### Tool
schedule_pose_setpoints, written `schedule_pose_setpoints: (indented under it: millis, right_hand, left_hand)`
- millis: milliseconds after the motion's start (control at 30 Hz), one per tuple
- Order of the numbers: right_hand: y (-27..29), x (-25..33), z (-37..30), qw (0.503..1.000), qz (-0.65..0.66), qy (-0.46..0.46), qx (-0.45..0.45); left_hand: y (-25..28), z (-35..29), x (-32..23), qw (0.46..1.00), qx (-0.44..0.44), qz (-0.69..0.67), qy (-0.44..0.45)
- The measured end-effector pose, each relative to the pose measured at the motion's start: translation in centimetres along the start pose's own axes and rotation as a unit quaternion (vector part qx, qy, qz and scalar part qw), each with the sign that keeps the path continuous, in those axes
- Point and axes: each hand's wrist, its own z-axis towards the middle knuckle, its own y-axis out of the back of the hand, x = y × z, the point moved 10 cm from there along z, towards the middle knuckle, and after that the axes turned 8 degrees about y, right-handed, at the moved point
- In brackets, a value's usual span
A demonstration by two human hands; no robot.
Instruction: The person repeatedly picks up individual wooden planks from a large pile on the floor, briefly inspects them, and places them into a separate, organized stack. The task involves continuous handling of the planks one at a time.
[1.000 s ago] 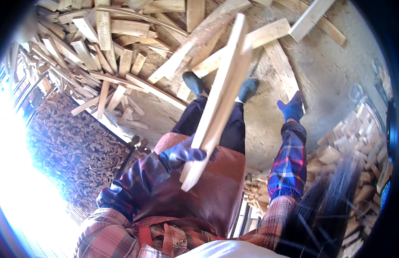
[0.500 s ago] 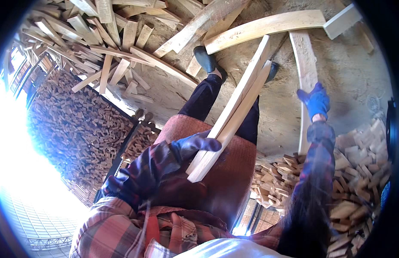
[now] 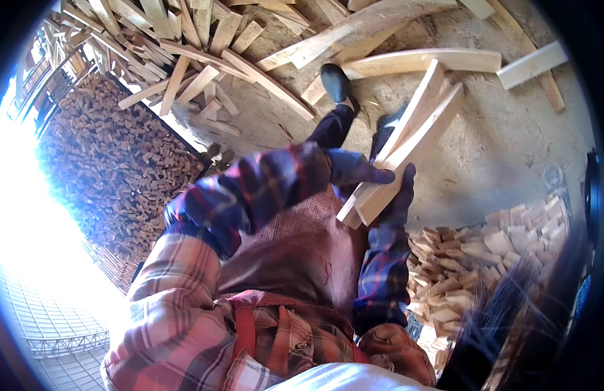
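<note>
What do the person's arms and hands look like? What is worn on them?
Both arms are covered by long plaid flannel sleeves in red, blue and white checks. The left hand wears a dark blue work glove, and the right hand wears a similar dark glove. A reddish-brown apron with red straps covers the front of the body.

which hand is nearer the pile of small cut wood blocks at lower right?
Right. The right hand grips the planks from below, directly above the block pile. The left hand holds the same planks on their far side from the pile, slightly farther off.
</note>
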Motion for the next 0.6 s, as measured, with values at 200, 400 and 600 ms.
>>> schedule_pose_setpoints:
  millis: [200,400,600]
  right_hand:
    - [3.3,1.0,-0.5,0.982,-0.129,0.021,-0.135]
    - [0.7,4.3,-5.4,0.970,-0.127,0.043,-0.202]
    - [-1.0,6.3,-14.0,0.922,-0.305,0.200,-0.132]
  left_hand:
    - [29.3,2.4,1.6,0.680,-0.692,0.239,-0.046]
    - [34.3,6.9,1.4,0.719,-0.636,0.253,0.117]
    - [22.9,-2.0,1.3,0.843,-0.476,0.118,-0.221]
